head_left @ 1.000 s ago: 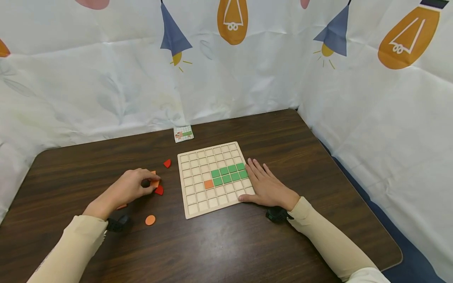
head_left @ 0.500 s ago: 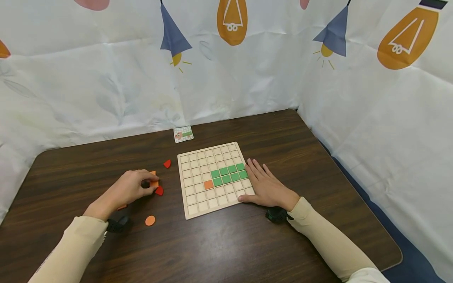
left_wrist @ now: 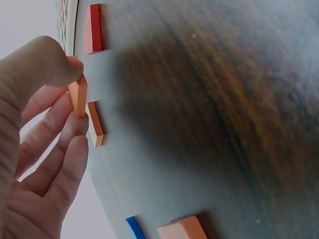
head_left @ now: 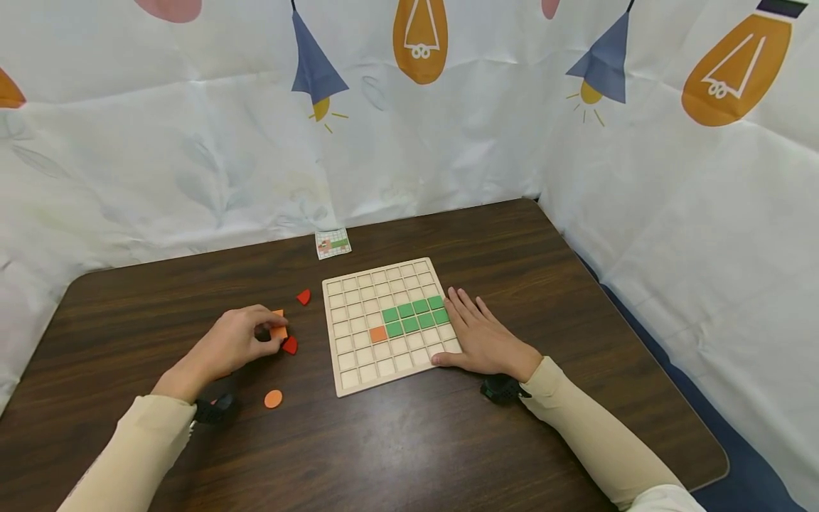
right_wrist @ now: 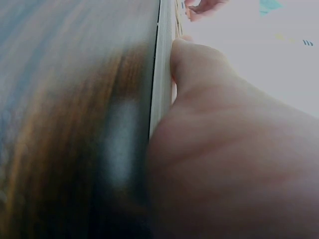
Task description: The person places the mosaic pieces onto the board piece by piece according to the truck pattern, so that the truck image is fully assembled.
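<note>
With thumb and fingertips my left hand (head_left: 233, 345) pinches an orange tile (left_wrist: 78, 97), held slightly above the table in the left wrist view. Another orange tile (left_wrist: 95, 124) lies on the table just beyond its fingers. A red wedge-shaped piece (head_left: 291, 345) is close to the fingertips, and a second red wedge (head_left: 303, 297) lies farther back. My right hand (head_left: 483, 338) rests with straight fingers along the right edge of a wooden grid board (head_left: 358, 359). Set in the board are two rows of green square tiles (head_left: 409, 325) and one orange square tile (head_left: 378, 333).
An orange round disc (head_left: 273, 399) lies between my left wrist and the board. A small printed pattern card (head_left: 333, 244) is at the table's back edge. The left wrist view also shows a blue curved piece (left_wrist: 134, 227) and an orange block (left_wrist: 183, 229). A patterned curtain (head_left: 256, 142) hangs behind.
Both hands stay almost in place. An orange piece that showed beside my left wrist is now largely hidden by it.
</note>
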Demonstrator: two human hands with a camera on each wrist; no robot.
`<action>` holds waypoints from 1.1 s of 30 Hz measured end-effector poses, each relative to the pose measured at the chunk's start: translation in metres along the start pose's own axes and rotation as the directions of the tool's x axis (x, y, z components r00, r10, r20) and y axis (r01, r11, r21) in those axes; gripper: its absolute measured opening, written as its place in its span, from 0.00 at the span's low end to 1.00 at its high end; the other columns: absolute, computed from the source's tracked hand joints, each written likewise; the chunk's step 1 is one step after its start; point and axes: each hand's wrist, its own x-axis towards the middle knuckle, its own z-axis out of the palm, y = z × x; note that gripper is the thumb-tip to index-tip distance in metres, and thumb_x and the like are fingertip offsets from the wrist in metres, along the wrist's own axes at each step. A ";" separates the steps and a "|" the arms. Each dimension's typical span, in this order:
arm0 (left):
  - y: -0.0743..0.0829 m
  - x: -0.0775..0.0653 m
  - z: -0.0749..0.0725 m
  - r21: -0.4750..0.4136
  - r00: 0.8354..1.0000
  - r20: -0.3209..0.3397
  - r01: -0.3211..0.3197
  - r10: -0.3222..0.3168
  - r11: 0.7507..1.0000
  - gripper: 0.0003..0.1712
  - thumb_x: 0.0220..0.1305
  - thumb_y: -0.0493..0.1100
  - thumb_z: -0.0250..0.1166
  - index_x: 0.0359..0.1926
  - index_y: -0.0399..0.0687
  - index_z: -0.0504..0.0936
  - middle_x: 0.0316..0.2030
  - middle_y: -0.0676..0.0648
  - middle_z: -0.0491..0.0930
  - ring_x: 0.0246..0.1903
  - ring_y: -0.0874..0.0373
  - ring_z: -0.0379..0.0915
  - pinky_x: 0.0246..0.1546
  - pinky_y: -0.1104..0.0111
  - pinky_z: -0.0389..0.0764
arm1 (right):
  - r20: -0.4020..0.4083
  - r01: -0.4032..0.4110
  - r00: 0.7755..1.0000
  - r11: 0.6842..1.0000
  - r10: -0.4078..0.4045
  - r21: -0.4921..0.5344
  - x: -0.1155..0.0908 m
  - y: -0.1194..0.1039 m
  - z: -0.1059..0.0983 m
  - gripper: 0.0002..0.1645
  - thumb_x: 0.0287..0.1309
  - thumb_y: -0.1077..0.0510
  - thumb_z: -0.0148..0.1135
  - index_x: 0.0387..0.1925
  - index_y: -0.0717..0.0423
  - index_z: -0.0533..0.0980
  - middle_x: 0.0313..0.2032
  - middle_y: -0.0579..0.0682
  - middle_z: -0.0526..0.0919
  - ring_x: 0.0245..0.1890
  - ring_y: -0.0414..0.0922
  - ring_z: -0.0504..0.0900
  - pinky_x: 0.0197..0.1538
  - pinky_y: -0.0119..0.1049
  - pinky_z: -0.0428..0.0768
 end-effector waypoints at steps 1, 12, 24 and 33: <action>0.000 0.000 0.000 -0.005 1.000 -0.005 0.000 0.000 1.000 0.13 0.61 0.40 0.71 0.48 0.49 0.90 0.43 0.52 0.87 0.38 0.60 0.78 0.35 0.70 0.76 | 0.000 0.000 1.000 1.000 0.000 0.000 0.000 0.000 0.000 0.67 0.64 0.18 0.47 0.83 0.55 0.37 0.84 0.56 0.33 0.85 0.54 0.32 0.84 0.60 0.41; 0.007 0.000 0.003 -0.052 0.999 -0.039 -0.019 0.017 0.998 0.15 0.60 0.40 0.72 0.50 0.50 0.89 0.42 0.54 0.86 0.39 0.60 0.79 0.39 0.69 0.81 | -0.012 0.004 1.000 1.000 -0.004 -0.003 -0.001 -0.001 -0.001 0.67 0.64 0.19 0.49 0.83 0.57 0.38 0.84 0.57 0.34 0.85 0.55 0.32 0.84 0.60 0.42; 0.015 0.010 0.013 -0.089 0.996 -0.070 -0.062 0.056 0.994 0.14 0.60 0.41 0.74 0.48 0.50 0.90 0.42 0.55 0.87 0.38 0.62 0.80 0.39 0.70 0.81 | -0.012 0.004 1.000 1.000 -0.004 -0.003 0.000 0.001 0.001 0.67 0.64 0.18 0.48 0.83 0.55 0.37 0.84 0.57 0.34 0.85 0.54 0.32 0.84 0.59 0.42; 0.025 0.018 0.020 -0.134 0.995 -0.057 -0.083 0.076 0.988 0.14 0.62 0.41 0.72 0.49 0.50 0.89 0.45 0.53 0.88 0.38 0.63 0.81 0.38 0.71 0.82 | -0.018 0.015 1.000 1.000 -0.016 -0.018 0.001 0.001 0.003 0.67 0.64 0.18 0.47 0.83 0.56 0.37 0.84 0.57 0.34 0.85 0.55 0.33 0.84 0.60 0.42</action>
